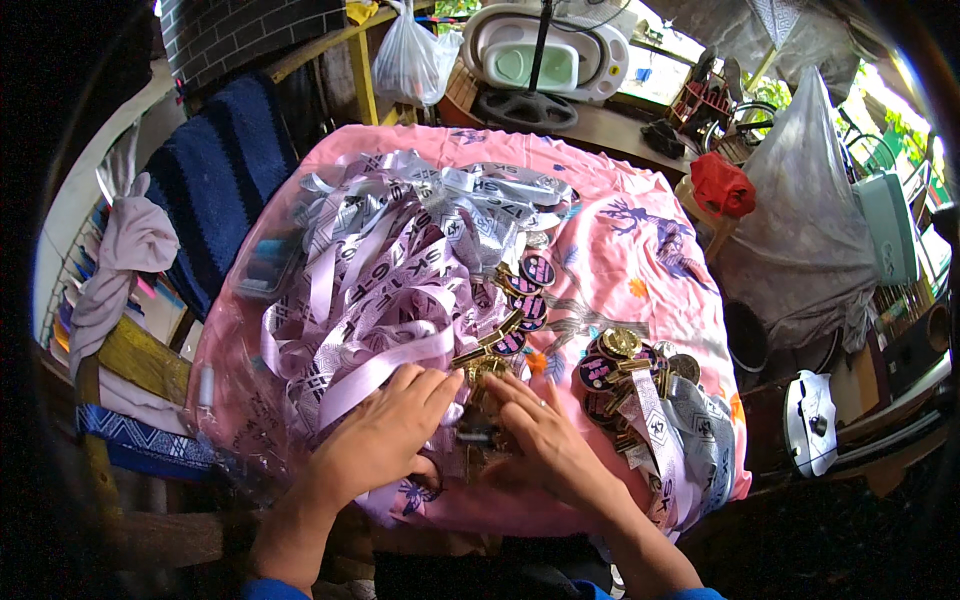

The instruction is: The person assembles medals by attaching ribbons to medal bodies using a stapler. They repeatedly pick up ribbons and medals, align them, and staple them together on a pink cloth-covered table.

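In front of me, my left hand (385,432) and my right hand (552,442) meet at a gold medal (487,368) near the table's front. The fingertips of both hands rest at the medal, and their fingers are bent around it; the right thumb is hidden. A lilac ribbon (385,372) runs beside my left hand. Left of the hands lies a big tangled heap of lilac and silver printed ribbons (370,270). Several dark medals with pink markings (530,290) hang off the heap's right edge. A smaller bunch of medals (605,375) with silver ribbons (690,440) lies to the right.
A pink patterned cloth (620,270) covers the table. A blue striped cover (225,190) hangs on a chair at the left. At the right stand a large plastic-wrapped item (805,220) and a red bundle (720,185). Basins (530,65) lean at the back.
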Action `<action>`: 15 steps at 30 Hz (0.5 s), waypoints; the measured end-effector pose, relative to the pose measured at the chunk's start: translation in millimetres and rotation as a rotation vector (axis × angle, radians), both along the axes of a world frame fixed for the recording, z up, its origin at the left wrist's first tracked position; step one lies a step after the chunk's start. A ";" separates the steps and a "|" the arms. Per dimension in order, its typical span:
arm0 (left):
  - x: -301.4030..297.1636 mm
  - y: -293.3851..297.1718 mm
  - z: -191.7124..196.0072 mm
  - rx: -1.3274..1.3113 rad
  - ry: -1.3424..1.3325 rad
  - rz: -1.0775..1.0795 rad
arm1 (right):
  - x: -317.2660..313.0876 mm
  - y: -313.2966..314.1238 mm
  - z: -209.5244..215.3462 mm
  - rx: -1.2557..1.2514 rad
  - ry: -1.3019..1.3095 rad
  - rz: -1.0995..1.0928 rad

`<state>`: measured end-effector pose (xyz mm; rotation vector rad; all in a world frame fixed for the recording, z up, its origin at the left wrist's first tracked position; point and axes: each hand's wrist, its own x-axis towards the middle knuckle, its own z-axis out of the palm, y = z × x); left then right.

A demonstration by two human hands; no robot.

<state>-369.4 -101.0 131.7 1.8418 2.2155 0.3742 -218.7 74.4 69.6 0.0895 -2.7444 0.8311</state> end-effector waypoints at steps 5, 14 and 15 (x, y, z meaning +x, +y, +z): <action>16.0 -10.6 0.0 -0.002 -0.039 0.020 | 28.5 -18.9 15.7 -0.034 -0.019 -0.043; 37.1 -8.0 3.5 0.135 0.020 -0.089 | 61.1 -26.1 18.0 -0.628 0.073 -0.464; 37.6 -5.8 4.6 0.138 -0.008 -0.108 | 66.7 -31.1 17.6 -0.812 0.120 -0.517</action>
